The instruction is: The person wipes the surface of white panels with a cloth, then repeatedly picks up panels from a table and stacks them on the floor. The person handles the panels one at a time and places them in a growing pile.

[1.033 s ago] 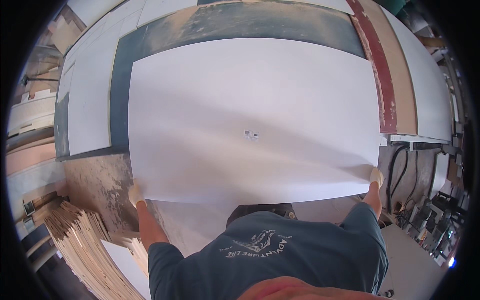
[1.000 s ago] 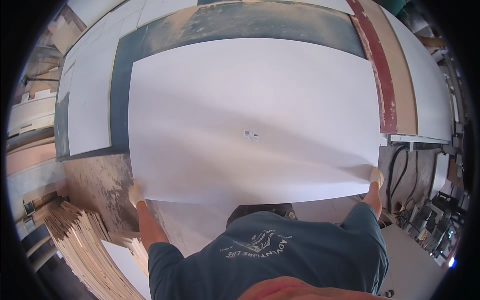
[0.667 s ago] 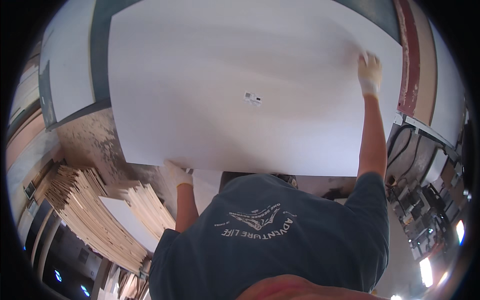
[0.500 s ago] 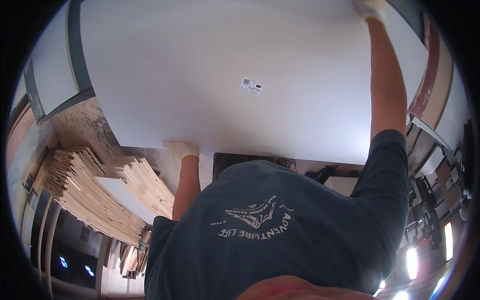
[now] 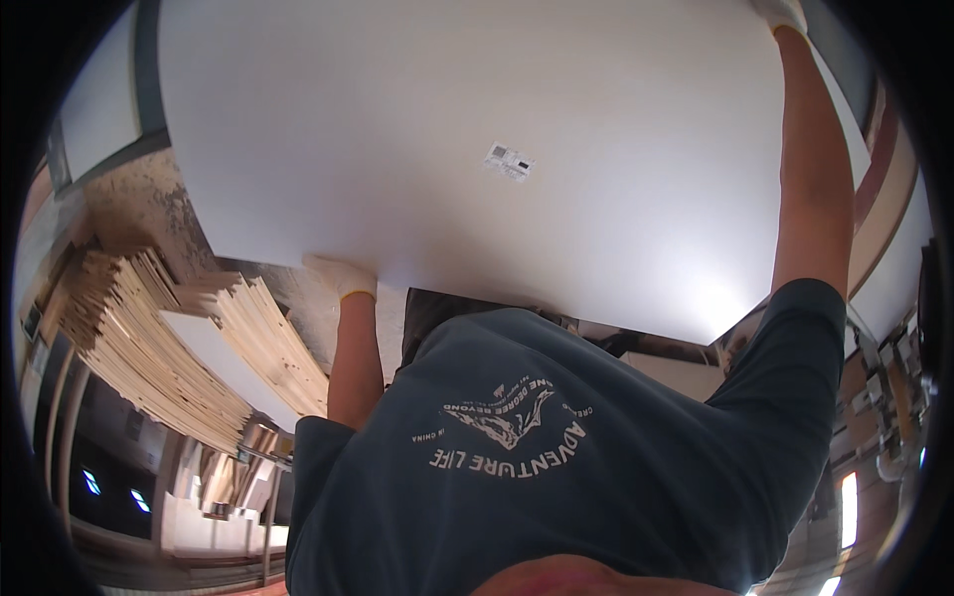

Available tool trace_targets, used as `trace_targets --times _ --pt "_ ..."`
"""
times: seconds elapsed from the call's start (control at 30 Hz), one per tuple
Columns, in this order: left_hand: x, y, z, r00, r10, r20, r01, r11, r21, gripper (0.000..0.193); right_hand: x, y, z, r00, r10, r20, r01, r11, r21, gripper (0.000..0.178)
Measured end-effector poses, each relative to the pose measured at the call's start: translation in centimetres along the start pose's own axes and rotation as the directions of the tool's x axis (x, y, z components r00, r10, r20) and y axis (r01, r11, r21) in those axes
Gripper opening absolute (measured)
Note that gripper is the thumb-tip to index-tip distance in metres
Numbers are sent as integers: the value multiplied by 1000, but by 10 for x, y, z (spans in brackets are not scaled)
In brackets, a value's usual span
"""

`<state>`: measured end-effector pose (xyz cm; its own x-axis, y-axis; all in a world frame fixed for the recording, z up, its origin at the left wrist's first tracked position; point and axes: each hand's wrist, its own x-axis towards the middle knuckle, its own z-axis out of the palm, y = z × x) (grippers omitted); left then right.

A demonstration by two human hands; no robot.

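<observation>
A large white panel (image 5: 397,119) with a small printed label (image 5: 511,162) on its face spreads out before me. At its near edge, left of my body, my left hand (image 5: 343,276) in a pale glove grips the panel, its fingers partly hidden by the edge. My right arm stretches far forward, and my gloved right hand (image 5: 783,14) holds the panel's right edge near the top of the picture. Most of that hand's fingers are out of sight.
Stacked wooden boards (image 5: 149,348) stand low on my left, with a white sheet (image 5: 214,348) among them. Another pale panel (image 5: 99,109) with a dark edge lies at the far left. Curved board edges (image 5: 889,214) and machinery (image 5: 894,387) show on the right.
My right hand has shifted to the right, and the panel's near right corner and label have moved right too. My left hand appears slightly farther left and forward, still at the near edge.
</observation>
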<state>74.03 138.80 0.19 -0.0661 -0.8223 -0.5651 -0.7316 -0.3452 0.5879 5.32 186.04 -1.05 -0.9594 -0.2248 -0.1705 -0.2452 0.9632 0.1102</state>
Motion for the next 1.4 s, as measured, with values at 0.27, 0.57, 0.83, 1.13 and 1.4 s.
trace_targets --times 0.27,0.57,0.83,1.13,1.4 --pt "3 -42 -32 965 150 217 125 463 -878 61 43 -9 -45 959 -282 22 282 947 -157 48" --pt "1 -142 -129 845 -27 534 485 459 -744 58 -178 -150 -155 991 -108 -84 103 993 -58 53" --pt "-3 -260 -299 881 -34 472 427 486 -763 66 -372 -323 -217 987 -131 -92 126 990 -58 57" --pt "-64 -478 -481 945 39 326 313 191 -930 60 -538 -463 -233 956 -281 -86 286 957 45 63" --pt "-121 -641 -642 937 -119 329 338 69 -939 54 -745 -675 -290 835 -496 -237 487 868 -101 68"
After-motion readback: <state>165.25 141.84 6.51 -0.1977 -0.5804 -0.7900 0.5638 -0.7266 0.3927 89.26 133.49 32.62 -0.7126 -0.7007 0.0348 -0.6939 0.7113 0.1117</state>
